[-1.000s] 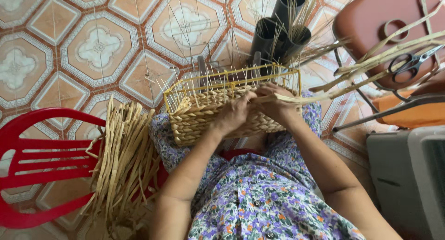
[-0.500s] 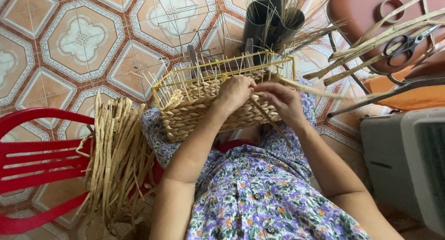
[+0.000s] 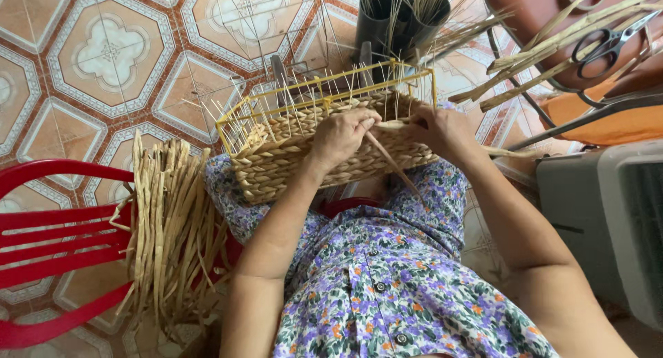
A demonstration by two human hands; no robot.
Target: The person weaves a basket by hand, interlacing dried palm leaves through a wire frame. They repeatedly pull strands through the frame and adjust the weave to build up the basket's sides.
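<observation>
While the half-woven rectangular basket of tan plaited fibre on a yellow wire frame (image 3: 304, 147) rests on the person's lap, against the knees of a purple floral dress (image 3: 394, 289), both hands work at its near rim. The left hand (image 3: 342, 133) lies curled over the top edge of the woven wall, fingers bent down onto the weave. The right hand (image 3: 442, 128) sits just beside it — pinching a flat pale fibre strand (image 3: 395, 166) that runs from between the two hands down across the basket's front. The hands are close together, nearly touching, each closed on the strand or the rim.

Thin straw-coloured stakes stand up from the frame all along the unfinished top. To the person's left, a thick bundle of dried tan fibre strips (image 3: 169, 227) hangs over the edge of a red plastic chair (image 3: 48, 220). Beyond the basket stand dark upright tubes holding thin reeds (image 3: 397, 16). On the right, black-handled scissors (image 3: 608, 43) lie on a reddish-brown seat among long loose strips — all above a patterned tile floor (image 3: 110, 54).
</observation>
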